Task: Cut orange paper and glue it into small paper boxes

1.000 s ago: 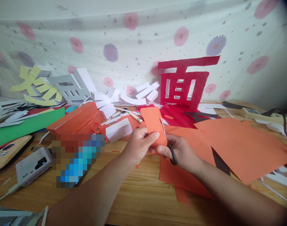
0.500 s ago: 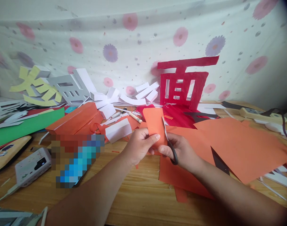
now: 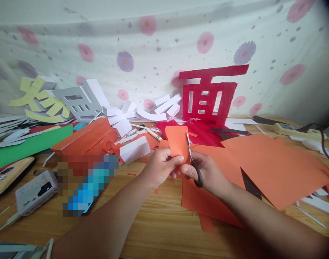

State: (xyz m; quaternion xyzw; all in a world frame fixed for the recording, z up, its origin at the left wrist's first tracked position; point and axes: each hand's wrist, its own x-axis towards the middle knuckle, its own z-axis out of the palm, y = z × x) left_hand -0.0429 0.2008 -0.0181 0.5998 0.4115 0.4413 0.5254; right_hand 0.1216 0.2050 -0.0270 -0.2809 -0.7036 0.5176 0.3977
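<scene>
My left hand [image 3: 162, 166] pinches a small piece of orange paper [image 3: 177, 138] upright, with the thumb across its front. Black-handled scissors [image 3: 199, 174] are gripped in my right hand [image 3: 206, 171], their blades pointing up along the paper's right edge. Both hands are close together above the desk. Beneath and beyond my right hand lie large orange sheets [image 3: 272, 165]. Behind the held paper is crumpled-looking red paper [image 3: 204, 129]. My right hand's fingers partly hide the scissors' handles.
A red block character [image 3: 225, 97] stands against the flowered curtain, with white and yellow paper shapes [image 3: 36, 99] to its left. An orange box shape [image 3: 83, 135], a white power bank [image 3: 36, 194] and a blurred-out blue object [image 3: 91, 187] lie left. A power strip [image 3: 299, 130] sits right.
The view has shifted slightly. The held paper's top edge sits a little lower and the scissor blades appear closer together; both hands keep nearly the same place.
</scene>
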